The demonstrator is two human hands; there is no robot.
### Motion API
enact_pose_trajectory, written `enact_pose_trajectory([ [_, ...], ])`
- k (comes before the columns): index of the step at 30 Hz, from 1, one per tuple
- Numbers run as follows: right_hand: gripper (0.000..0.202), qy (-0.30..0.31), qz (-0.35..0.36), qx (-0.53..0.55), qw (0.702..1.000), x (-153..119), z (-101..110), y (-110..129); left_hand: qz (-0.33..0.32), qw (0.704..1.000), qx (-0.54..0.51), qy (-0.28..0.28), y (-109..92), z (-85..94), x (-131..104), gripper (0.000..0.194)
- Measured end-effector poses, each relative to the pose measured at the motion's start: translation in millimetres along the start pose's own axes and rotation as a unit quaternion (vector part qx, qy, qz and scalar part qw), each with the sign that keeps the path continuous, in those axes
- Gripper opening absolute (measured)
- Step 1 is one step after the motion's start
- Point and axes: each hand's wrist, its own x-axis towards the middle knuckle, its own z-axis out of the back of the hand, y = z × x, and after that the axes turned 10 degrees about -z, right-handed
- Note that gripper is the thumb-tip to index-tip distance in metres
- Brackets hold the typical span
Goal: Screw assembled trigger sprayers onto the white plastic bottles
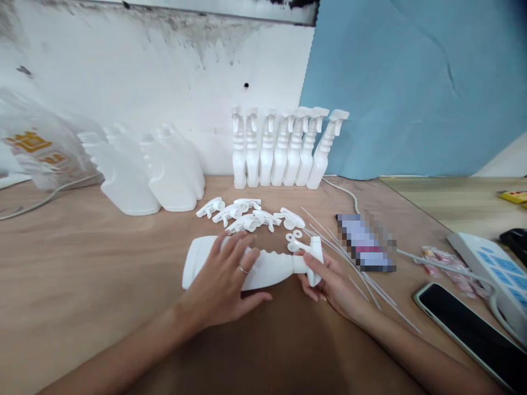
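Note:
A white spray bottle [272, 269] lies sideways in front of me, its base to the left and its trigger head [315, 260] to the right. My left hand [224, 280], with a ring on one finger, straddles the bottle's body: fingers across the top, thumb along the near side. At the neck and trigger head, my right hand [329, 282] is closed, thumb on top and fingers underneath. Just beyond the bottle lie several loose white trigger heads [245, 214]. Small white rings [294, 238] lie near the held head, beside thin white dip tubes [349, 258].
Several capped spray bottles [280, 153] stand in a row against the wall. Uncapped white bottles [173, 170] stand at the left, near a clear plastic bag [45, 142]. Rightward are a blurred-screen phone [364, 241], a dark phone [469, 329], wrapped sweets [448, 269] and a power strip [494, 263].

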Motion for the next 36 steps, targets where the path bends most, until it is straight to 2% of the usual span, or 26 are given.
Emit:
enact_pose_trajectory([
  [4, 0.048, 0.028, 0.001, -0.066, 0.997, 1, -4, -2, -0.007, 0.998, -0.037, 0.058, -18, -4.5, 28, 0.063],
  [7, 0.047, 0.021, 0.004, -0.090, 0.996, 1, -4, -3, 0.007, 0.995, -0.034, 0.094, -24, -7.9, 37, 0.067],
  [13, 0.047, 0.037, 0.004, -0.136, 0.990, 0, -4, -1, 0.026, 0.996, -0.035, 0.084, -27, -9.2, 28, 0.038],
  [18, 0.049, 0.036, -0.001, -0.129, 0.991, 0, -7, 1, 0.019, 0.997, -0.035, 0.064, -25, -8.5, 28, 0.058],
  [22, 0.047, 0.046, 0.008, -0.139, 0.989, 0, -5, 0, 0.034, 0.995, -0.049, 0.077, -26, -9.9, 27, 0.031],
  [23, 0.047, 0.050, 0.013, -0.141, 0.989, 0, -5, -1, 0.034, 0.995, -0.053, 0.079, -27, -10.0, 26, 0.030],
  [25, 0.046, 0.053, 0.020, -0.141, 0.988, -1, -5, -2, 0.029, 0.995, -0.055, 0.076, -28, -8.0, 26, 0.043],
  [28, 0.046, 0.040, 0.021, -0.121, 0.992, -2, -4, -4, 0.032, 0.994, -0.062, 0.084, -28, 3.7, 29, 0.076],
  [30, 0.044, 0.020, 0.025, -0.097, 0.995, -3, 0, -4, 0.040, 0.993, -0.069, 0.084, -24, 17.4, 32, 0.086],
  [33, 0.040, -0.038, 0.078, -0.031, 0.996, -2, 11, 4, 0.061, 0.993, -0.070, 0.072, -7, 39.7, 34, 0.076],
  [36, 0.032, -0.103, 0.167, 0.050, 0.979, -2, 23, 21, 0.117, 0.976, -0.124, 0.136, 15, 53.7, 31, 0.059],
])
